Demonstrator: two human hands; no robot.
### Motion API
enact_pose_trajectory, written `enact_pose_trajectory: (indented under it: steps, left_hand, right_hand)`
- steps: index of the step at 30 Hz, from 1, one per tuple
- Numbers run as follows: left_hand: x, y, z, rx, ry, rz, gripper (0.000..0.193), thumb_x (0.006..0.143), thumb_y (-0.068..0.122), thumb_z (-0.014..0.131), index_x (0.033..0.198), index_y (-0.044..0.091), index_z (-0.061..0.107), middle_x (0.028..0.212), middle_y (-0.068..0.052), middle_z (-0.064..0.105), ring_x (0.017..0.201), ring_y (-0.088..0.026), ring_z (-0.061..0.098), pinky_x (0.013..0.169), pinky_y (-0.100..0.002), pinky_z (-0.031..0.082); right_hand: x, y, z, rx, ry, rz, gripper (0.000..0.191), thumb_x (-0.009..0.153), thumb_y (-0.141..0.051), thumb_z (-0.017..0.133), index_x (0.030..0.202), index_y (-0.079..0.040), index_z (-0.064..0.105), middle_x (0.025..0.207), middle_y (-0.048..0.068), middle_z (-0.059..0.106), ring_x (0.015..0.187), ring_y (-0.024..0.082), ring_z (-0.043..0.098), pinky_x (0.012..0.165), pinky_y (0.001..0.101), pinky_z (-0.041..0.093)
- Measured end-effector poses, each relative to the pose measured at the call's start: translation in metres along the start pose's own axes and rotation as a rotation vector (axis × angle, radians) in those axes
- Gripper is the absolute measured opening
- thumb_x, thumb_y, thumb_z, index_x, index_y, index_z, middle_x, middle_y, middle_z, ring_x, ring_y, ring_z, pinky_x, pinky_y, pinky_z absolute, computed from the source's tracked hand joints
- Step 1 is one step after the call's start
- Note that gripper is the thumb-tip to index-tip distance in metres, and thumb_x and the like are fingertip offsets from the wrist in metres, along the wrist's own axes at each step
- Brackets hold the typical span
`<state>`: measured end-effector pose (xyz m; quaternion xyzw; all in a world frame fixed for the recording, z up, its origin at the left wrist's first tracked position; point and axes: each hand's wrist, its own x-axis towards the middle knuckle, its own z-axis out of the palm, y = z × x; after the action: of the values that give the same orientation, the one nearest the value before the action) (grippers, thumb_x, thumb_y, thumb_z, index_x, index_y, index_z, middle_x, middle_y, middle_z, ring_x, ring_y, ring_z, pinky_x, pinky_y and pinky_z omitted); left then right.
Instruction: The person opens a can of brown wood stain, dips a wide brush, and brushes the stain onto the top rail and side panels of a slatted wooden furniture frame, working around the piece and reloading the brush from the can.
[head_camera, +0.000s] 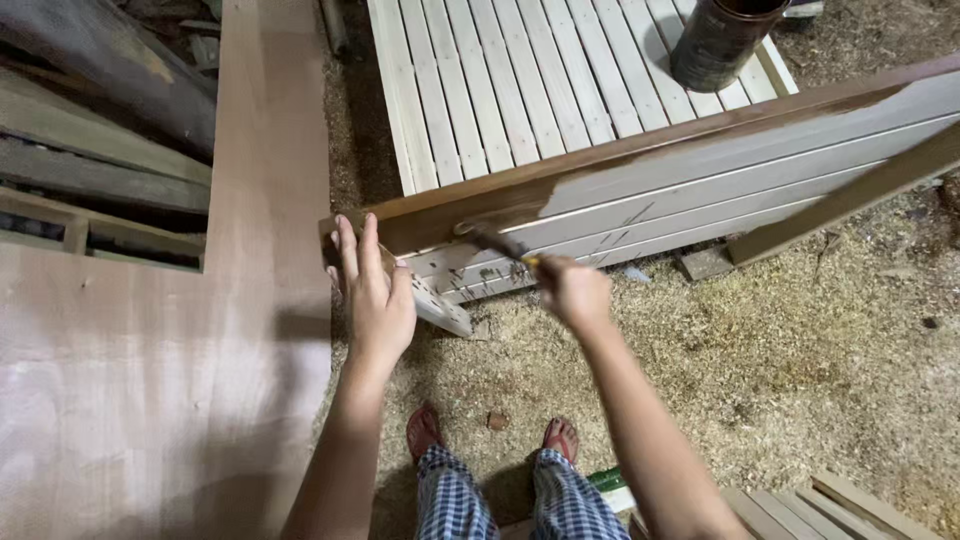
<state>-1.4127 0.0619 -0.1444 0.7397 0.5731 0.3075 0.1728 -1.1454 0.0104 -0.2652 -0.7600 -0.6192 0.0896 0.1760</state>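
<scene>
Nearest me, my checked trousers are showing above my sandalled feet. I'm judging the staining barely begun: the slatted wooden panel is brown along its top rail and left end, its face bare. A sawdust floor is lying beneath. My left hand is steadying the panel's end, fingers spread; my right hand is gripping the brush against the panel.

dark paint can stands on pale slatted panel, far right corner. sawdust-covered floor. large plywood sheet at left; dark timber stack beyond it.
</scene>
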Motion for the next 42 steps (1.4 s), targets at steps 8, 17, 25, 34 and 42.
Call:
enact_pose_trajectory:
  steps: [8,17,25,34,42]
  left_hand:
    - [-0.008,0.057,0.042,-0.021,-0.019,0.017,0.066,0.100,0.018,0.054,0.161,0.009,0.030,0.172,-0.022,0.007,0.159,-0.042,0.007,0.125,-0.062,0.006]
    - [-0.007,0.088,0.074,-0.077,-0.033,0.056,0.067,0.099,0.018,0.055,0.160,0.008,0.031,0.172,-0.023,0.009,0.159,-0.040,0.009,0.125,-0.060,0.008]
    - [-0.005,0.089,0.072,-0.026,0.001,0.040,0.063,0.100,0.013,0.053,0.159,0.004,0.033,0.171,-0.023,0.011,0.159,-0.041,0.009,0.124,-0.061,0.003]
    - [0.000,0.094,0.084,-0.118,0.028,0.076,0.060,0.101,0.015,0.049,0.158,0.004,0.033,0.172,-0.024,0.011,0.160,-0.042,0.009,0.126,-0.060,0.007]
    - [0.003,0.113,0.107,-0.073,0.031,0.078,0.061,0.101,0.016,0.050,0.159,0.006,0.034,0.172,-0.022,0.011,0.160,-0.040,0.009,0.125,-0.065,0.001]
  right_hand:
    - [-0.003,0.144,-0.064,-0.053,0.130,0.156,0.027,0.092,-0.040,0.075,0.116,-0.028,0.080,0.079,0.002,0.078,0.053,0.012,0.064,0.049,0.0276,0.048]
    - [-0.043,0.233,-0.135,0.109,0.192,0.273,0.031,0.090,-0.034,0.080,0.119,-0.023,0.078,0.095,0.003,0.079,0.067,0.010,0.072,0.061,0.0301,0.061]
    - [0.014,0.129,-0.116,0.010,0.241,-0.431,0.024,0.086,-0.026,0.078,0.109,-0.024,0.081,0.076,0.002,0.075,0.057,0.018,0.067,0.051,0.0366,0.056]
    - [0.054,0.205,-0.156,-0.329,0.549,-0.704,0.018,0.099,-0.014,0.069,0.115,-0.016,0.077,0.085,0.000,0.073,0.065,0.012,0.065,0.050,0.0265,0.051]
    - [0.001,0.270,-0.192,-0.365,0.547,-0.350,0.021,0.096,-0.022,0.077,0.114,-0.013,0.077,0.084,0.002,0.070,0.069,0.015,0.067,0.060,0.0309,0.055]
